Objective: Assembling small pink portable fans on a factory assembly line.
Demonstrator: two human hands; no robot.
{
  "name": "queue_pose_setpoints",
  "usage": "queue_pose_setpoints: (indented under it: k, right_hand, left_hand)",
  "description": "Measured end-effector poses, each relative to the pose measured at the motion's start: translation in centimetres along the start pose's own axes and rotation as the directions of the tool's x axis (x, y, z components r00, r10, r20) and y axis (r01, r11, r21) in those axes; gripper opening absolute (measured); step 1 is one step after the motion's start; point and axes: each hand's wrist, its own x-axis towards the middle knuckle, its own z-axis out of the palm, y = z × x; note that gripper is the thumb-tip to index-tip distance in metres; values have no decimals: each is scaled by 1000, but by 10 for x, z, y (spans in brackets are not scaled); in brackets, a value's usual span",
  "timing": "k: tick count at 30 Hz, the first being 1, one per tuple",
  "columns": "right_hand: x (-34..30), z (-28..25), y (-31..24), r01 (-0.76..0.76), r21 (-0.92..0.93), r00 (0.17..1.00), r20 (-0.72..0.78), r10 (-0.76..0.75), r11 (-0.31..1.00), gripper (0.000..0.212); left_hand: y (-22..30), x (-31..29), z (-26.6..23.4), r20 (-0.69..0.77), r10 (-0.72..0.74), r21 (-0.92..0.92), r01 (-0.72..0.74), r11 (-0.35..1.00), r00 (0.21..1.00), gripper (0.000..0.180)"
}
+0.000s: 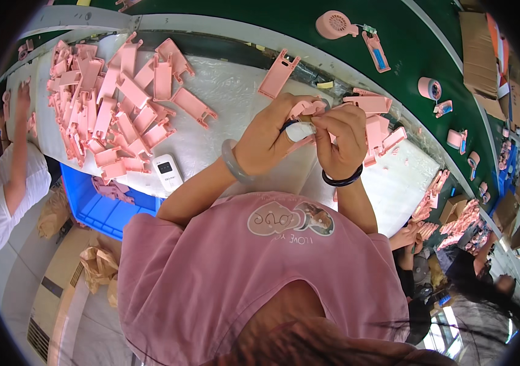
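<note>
- Left hand (266, 137): closed around a pink, moulded-plastic casing piece (306, 108), held above the counter (226, 76) with its white sheet cover; a white wrap (301, 131) covers the thumb.
- Right hand (344, 141): thumb and fingers drawn together, pinching at the same piece; exact contact hidden.
- Step in hand, as judged: close two-handed fingerwork on one piece.
- Next move, as judged: calls for a steady left hold and fine right-finger pressure, without flexing the thin plastic.
- Surroundings: heaped pink rectangular plastic shells (101, 104) left; one open-framed pink shell (279, 74) beyond the hands.
</note>
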Motion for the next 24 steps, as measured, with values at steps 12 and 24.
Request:
queue_pose_setpoints:
  k: [12,24]
  right_hand:
    - [-1,-6,5,41,38,998,48,-43,998,26]
    - [-3,-9,-2,51,-75,992,118,-42,996,36]
  left_hand:
    - [2,-2,4,-10,-27,37,27,999,1000,45]
    - [-6,-7,15,-54,-7,167,16,986,999,47]
